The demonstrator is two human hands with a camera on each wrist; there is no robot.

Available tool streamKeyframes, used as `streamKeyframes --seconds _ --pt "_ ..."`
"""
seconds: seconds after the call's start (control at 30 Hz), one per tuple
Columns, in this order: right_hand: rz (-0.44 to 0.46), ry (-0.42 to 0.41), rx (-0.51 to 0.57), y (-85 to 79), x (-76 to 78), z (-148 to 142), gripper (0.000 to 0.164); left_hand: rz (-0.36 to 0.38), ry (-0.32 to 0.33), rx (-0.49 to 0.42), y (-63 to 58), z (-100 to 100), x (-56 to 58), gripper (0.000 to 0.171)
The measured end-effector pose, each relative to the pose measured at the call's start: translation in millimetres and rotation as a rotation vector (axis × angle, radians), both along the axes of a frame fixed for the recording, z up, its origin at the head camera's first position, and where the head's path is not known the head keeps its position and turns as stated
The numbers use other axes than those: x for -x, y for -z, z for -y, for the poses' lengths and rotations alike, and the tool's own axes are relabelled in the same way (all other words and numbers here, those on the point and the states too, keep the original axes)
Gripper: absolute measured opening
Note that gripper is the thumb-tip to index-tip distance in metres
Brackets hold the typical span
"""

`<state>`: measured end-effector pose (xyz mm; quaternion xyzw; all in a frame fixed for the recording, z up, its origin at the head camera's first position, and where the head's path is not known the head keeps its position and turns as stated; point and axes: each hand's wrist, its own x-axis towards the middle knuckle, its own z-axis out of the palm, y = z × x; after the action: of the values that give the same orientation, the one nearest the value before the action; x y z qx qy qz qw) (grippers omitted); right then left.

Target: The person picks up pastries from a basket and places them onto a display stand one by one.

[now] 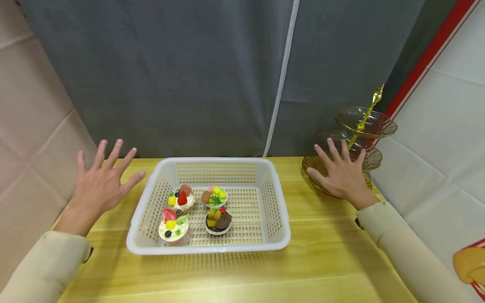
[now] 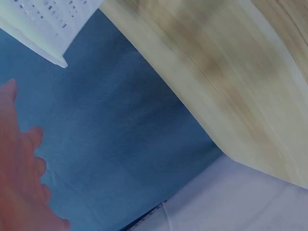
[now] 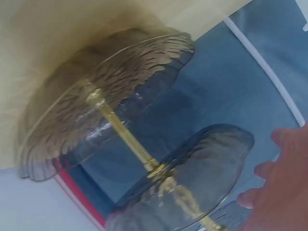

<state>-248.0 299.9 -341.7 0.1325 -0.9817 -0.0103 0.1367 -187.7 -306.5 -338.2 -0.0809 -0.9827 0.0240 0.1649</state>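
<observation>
My left hand is held out with fingers spread, left of a white plastic basket and holding nothing. Inside the basket sit several cupcakes: a strawberry-topped cream one, one with a red berry and biscuit, a green-fruit one and a chocolate one. To the right, my right hand has its fingers spread in front of a tiered cake stand with amber glass plates and a gold stem. In the right wrist view the glass plates appear beside that hand; nothing is gripped.
The wooden table ends at a dark grey curtain with a white cord hanging down it. Pale cloth-like walls stand at left and right, the right one close to the cake stand.
</observation>
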Motion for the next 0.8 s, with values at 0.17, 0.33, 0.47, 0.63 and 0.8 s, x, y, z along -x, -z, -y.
streamKeyframes --seconds 0.17,0.33,0.47,0.63,0.8 --pt "0.042 0.031 0.042 2.6 -3.7 -16 0.080 -0.041 0.045 0.040 -0.9 -5 -9.3 0.076" --pt "0.066 0.063 0.086 1.8 -6.5 -31 0.081 -0.089 0.116 0.080 -0.4 -10 -19.3 0.075" --pt "0.057 0.082 0.125 -0.1 -5.5 -42 0.082 -0.093 0.185 0.095 1.4 -14 -26.5 0.074" --pt "0.066 0.116 0.161 -0.1 -2.2 -56 0.087 -0.072 0.269 0.081 7.9 -21 -34.5 0.074" --pt "0.107 0.150 0.223 -2.5 4.4 -66 0.093 -0.044 0.339 0.059 15.9 -24 -42.8 0.074"
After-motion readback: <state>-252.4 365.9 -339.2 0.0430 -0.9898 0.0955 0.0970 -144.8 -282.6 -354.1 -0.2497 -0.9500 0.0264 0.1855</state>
